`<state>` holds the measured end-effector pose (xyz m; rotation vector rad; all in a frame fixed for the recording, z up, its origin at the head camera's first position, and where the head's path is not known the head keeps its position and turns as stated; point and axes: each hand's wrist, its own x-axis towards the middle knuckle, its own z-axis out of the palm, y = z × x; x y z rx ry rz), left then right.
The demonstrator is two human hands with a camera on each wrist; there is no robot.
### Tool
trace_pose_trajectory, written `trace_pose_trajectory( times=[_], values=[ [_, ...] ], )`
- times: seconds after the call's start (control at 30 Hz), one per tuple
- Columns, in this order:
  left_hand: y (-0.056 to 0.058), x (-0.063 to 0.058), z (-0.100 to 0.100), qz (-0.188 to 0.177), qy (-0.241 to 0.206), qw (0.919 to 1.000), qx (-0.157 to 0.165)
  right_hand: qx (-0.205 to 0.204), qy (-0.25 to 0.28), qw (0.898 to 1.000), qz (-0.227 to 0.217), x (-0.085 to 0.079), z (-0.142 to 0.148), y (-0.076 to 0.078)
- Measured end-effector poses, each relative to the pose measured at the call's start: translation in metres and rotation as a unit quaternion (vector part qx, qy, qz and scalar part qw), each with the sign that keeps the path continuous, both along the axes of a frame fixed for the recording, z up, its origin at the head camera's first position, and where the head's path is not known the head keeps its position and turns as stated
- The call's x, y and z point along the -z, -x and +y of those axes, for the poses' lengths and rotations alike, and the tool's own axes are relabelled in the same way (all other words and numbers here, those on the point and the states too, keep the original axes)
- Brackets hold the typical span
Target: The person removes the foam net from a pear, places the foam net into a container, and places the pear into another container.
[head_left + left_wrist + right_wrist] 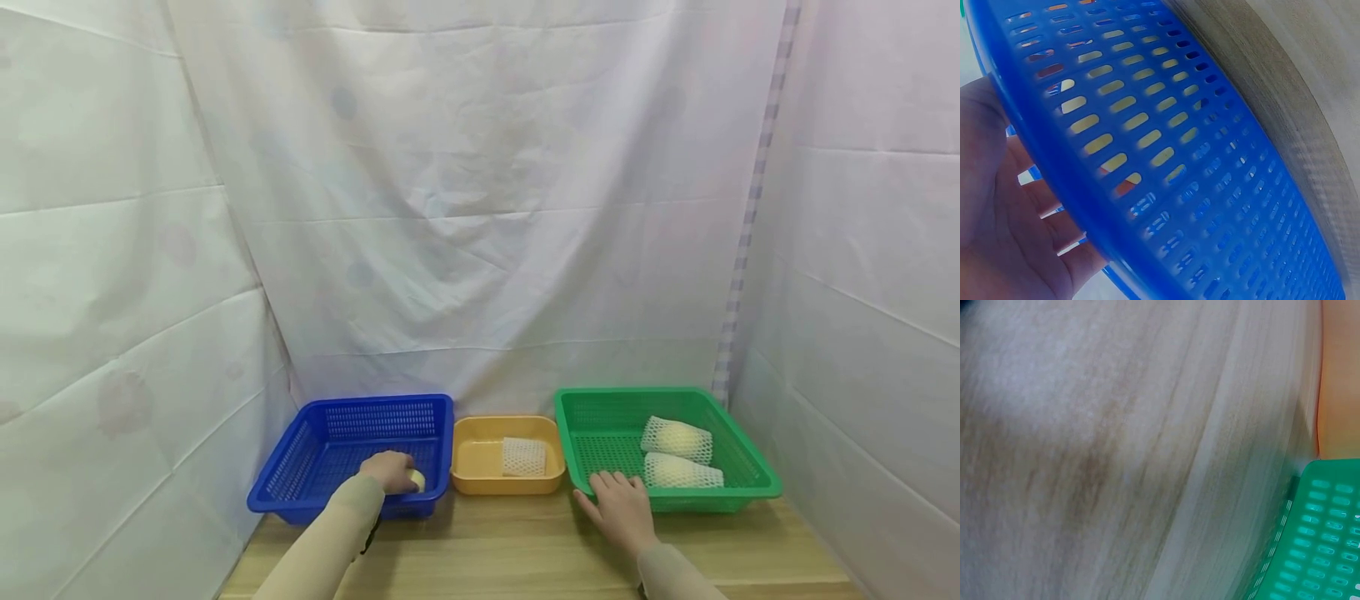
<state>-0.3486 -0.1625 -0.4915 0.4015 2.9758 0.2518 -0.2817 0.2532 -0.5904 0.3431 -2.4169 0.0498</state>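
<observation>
My left hand (388,472) reaches over the front rim of the blue basket (273,492) and grips a pale yellow round fruit (417,480) inside it. In the left wrist view, that fruit (1099,143) shows only through the slots of the basket wall, with fingertips against it. The palm and thumb of the left hand (1013,231) stay outside the rim there. My right hand (621,510) rests at the front left rim of the green basket (750,442), fingers loosely extended and holding nothing. The right wrist view does not include that hand.
Between the baskets stands a yellow tray (474,485) with a white foam net sleeve (523,457). Two pale yellow fruits in foam nets, one behind (677,439) and one in front (681,472), lie in the green basket. White cloth (480,250) hangs behind the wooden table (495,542).
</observation>
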Motion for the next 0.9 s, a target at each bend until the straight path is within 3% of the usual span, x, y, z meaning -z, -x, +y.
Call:
trace_pose_trajectory(
  times=[0.3, 0.73, 0.9],
  values=[
    [0.0027, 0.0054, -0.0026, 0.003, 0.003, 1.0, -0.002, 0.001, 0.007, 1.0, -0.01, -0.0014, -0.0012, -0.0016],
    [0.0009, 0.0013, -0.0046, 0.005, 0.001, 1.0, -0.002, 0.001, 0.006, 1.0, -0.01, -0.0021, -0.0014, -0.0002],
    [0.0046, 0.0012, -0.0041, 0.042, -0.021, 0.9989, 0.003, 0.005, 0.005, 1.0, -0.02, -0.0037, -0.0007, -0.0015]
  ],
)
